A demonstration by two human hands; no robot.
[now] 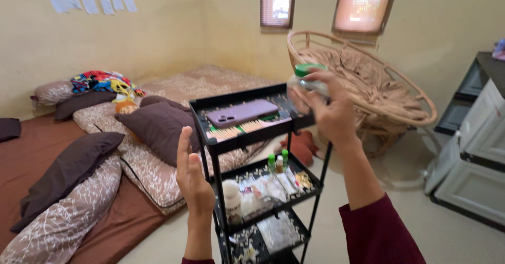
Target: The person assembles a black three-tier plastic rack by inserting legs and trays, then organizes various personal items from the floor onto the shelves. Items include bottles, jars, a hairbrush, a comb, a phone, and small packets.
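My right hand point(329, 108) is raised above the right end of a black three-tier cart point(210, 145) and grips a clear bottle with a green cap point(306, 80), which is blurred. My left hand point(190, 175) hangs open, fingers straight and pointing up, just left of the cart's front post, touching nothing. On the cart's top shelf lie a purple phone point(242, 112) and a comb-like striped item point(234, 131). The middle shelf carries small green-capped bottles point(278, 161), a white jar point(232, 198) and sachets.
A mattress point(47, 153) with brown and patterned pillows point(152, 124) lies on the floor at left. A round rattan chair point(368, 77) stands behind the cart. White and black drawer units point(473, 153) line the right wall. Beige floor shows between cart and drawers.
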